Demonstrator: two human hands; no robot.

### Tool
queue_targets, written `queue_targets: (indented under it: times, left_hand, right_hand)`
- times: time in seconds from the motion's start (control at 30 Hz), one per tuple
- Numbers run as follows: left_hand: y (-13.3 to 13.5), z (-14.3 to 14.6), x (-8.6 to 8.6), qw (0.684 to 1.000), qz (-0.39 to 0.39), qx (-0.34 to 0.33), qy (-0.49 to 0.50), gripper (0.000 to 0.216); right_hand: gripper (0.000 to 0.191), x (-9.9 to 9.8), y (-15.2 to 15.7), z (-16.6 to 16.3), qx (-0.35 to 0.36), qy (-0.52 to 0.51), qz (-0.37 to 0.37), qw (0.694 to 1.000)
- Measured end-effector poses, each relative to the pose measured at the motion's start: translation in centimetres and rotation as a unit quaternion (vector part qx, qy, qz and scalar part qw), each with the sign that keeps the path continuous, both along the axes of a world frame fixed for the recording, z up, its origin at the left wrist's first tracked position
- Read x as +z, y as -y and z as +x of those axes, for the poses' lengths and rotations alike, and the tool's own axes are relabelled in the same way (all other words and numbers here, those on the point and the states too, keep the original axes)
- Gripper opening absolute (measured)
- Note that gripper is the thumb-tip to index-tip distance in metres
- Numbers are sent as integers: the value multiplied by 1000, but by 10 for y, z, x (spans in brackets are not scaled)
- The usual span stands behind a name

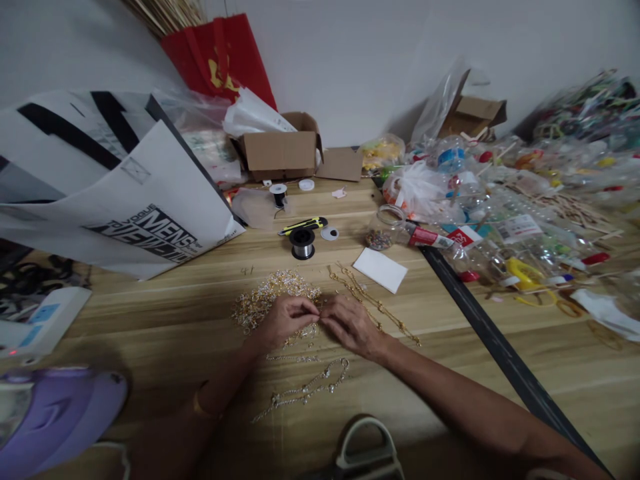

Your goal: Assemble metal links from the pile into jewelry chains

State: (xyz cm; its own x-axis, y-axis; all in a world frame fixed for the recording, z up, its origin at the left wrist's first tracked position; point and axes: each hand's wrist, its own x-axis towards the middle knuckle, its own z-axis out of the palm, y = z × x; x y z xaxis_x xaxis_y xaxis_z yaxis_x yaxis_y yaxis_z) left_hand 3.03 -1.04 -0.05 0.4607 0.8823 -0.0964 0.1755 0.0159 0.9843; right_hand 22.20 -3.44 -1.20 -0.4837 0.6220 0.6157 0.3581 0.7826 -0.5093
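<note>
My left hand [291, 319] and my right hand [350, 323] meet fingertip to fingertip over the table, both in a pinch. Whatever sits between the fingers is too small to make out. Under and behind my left hand spreads a pile of small gold and silver jewelry findings [280, 288]. Gold chains [383, 308] lie stretched out beyond and to the right of my right hand. Nearer to me, a silver chain [305, 390] lies in a loose curve, with a shorter straight silver chain [293, 359] just above it.
Behind the pile stand a wire spool [303, 245] and a yellow-black utility knife [305, 225]. A white card [380, 269] and a jar of beads [383, 233] lie to the right. Scissors handles [367, 447] are at the front edge. Plastic bottles [520, 230] crowd the right side; a white bag [150, 207] stands left.
</note>
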Motion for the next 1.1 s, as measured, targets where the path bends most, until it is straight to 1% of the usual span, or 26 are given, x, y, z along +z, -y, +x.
queue_targets:
  times: [0.13, 0.4, 0.83, 1.1]
  left_hand:
    - [-1, -2, -3, 1000, 8, -10, -15, 11]
    - [0, -2, 4, 999, 27, -16, -28, 12]
    - [-1, -4, 1, 998, 48, -25, -42, 14]
    - [-3, -5, -6, 996, 47, -22, -66, 19]
  right_hand:
    - [7, 2, 1, 0, 0, -4, -2, 1000]
    - [9, 3, 1, 0, -7, 5, -8, 1000]
    - [7, 0, 0, -1, -22, 3, -22, 999]
    - [8, 0, 0, -1, -19, 12, -22, 999]
